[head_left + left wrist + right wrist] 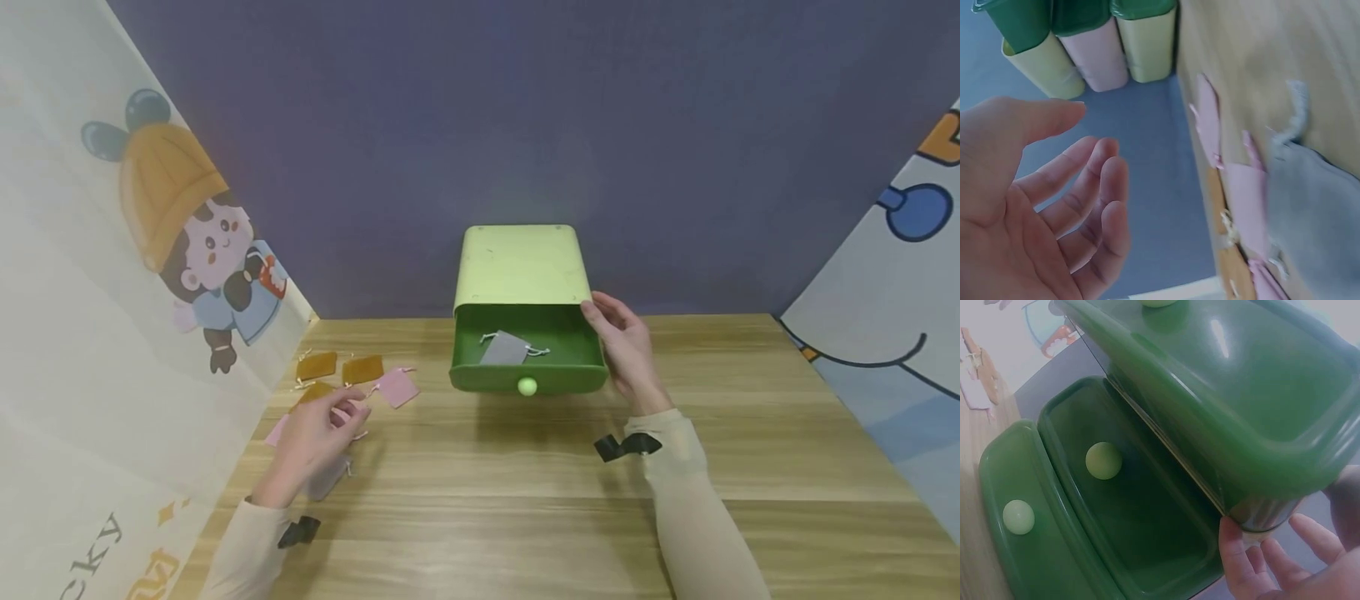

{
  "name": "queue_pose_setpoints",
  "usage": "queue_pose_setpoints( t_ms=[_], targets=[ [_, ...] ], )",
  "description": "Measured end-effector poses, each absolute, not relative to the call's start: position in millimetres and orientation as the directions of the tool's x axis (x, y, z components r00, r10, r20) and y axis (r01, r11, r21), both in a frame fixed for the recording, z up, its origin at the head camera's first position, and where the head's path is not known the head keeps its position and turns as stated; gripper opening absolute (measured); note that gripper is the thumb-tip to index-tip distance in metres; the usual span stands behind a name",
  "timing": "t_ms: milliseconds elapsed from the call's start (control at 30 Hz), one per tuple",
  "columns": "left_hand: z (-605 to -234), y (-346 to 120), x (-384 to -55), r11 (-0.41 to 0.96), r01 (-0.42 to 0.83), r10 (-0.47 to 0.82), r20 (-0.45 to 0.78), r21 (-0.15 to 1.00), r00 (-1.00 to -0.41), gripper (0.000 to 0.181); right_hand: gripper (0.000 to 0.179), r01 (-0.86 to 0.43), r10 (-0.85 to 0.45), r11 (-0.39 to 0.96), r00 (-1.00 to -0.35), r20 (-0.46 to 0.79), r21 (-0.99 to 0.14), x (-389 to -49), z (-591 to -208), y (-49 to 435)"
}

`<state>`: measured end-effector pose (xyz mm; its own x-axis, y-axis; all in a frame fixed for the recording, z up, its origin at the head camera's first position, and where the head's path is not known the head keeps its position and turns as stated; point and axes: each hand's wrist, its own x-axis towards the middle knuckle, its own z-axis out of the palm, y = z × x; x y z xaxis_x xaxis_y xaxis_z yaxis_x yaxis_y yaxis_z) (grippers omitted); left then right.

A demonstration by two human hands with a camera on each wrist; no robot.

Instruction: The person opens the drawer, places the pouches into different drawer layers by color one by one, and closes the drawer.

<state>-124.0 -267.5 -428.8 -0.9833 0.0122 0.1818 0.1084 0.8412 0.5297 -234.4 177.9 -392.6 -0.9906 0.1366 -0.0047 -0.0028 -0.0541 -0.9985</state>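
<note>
My left hand point(311, 442) hovers over small drawstring pouches at the table's left, its fingers loosely curved with nothing between them. Among them are orange-brown pouches point(363, 370), pink pouches point(398, 387) and a grey pouch point(1316, 206), partly hidden under the hand in the head view. In the middle stands a stacked drawer cabinet point(522, 262) with a pale yellow-green top. Its green top drawer point(480, 380) is pulled out, and another grey pouch point(504, 350) lies inside. My right hand point(628, 354) grips the cabinet's right front corner, fingertips at the casing edge.
Below the top drawer, two lower green drawers point(1147, 506) with round knobs are pushed in. A dark blue-grey wall point(375, 167) rises behind the wooden table point(487, 517). Printed side panels point(67, 292) stand left and right.
</note>
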Motion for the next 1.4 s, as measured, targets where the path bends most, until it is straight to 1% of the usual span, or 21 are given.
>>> queue_pose_setpoints(
  t_ms=[133,233,367,533,700,767,900,1067,1267,1400],
  targets=[
    [-436,-276,-119,0.839,0.09,0.008,0.153,0.537,-0.988,0.029,0.067,-0.001,0.141,-0.059,-0.99,-0.008,-0.998,-234,-392,179],
    [-441,-283,-114,0.84,0.085,0.0,0.157,0.536,-0.988,0.028,0.067,-0.004,0.141,-0.065,-0.99,-0.005,-0.998,-233,-392,179],
    [-447,-291,-109,0.855,0.08,-0.014,0.178,0.512,-0.984,0.027,0.066,-0.008,0.14,-0.074,-0.99,-0.002,-0.997,-234,-393,179],
    [-451,-299,-107,0.872,0.077,-0.006,0.169,0.483,-0.986,0.027,0.064,-0.008,0.147,-0.071,-0.989,-0.003,-0.997,-234,-392,180],
    [-453,-308,-101,0.873,0.053,-0.003,0.114,0.485,-0.994,0.029,0.064,-0.004,0.149,-0.079,-0.989,-0.008,-0.997,-235,-393,179],
    [-455,-311,-98,0.873,0.037,-0.006,0.086,0.486,-0.996,0.027,0.065,0.0,0.14,-0.077,-0.99,-0.01,-0.997,-235,-393,179],
    [-455,-317,-93,0.885,0.046,0.022,0.056,0.463,-0.998,0.025,0.064,-0.001,0.138,-0.068,-0.99,-0.009,-0.998,-234,-392,179],
    [-454,-323,-89,0.899,0.048,0.049,0.007,0.436,-0.999,0.032,0.064,-0.009,0.139,-0.083,-0.99,-0.002,-0.997,-234,-391,179],
    [-455,-330,-84,0.91,-0.001,0.034,-0.076,0.414,-0.997,0.044,0.066,-0.016,0.123,-0.094,-0.992,0.004,-0.995,-236,-391,178],
    [-456,-332,-84,0.917,-0.015,0.038,-0.123,0.399,-0.992,0.045,0.066,-0.006,0.13,-0.082,-0.992,-0.004,-0.997,-235,-392,179]
  ],
)
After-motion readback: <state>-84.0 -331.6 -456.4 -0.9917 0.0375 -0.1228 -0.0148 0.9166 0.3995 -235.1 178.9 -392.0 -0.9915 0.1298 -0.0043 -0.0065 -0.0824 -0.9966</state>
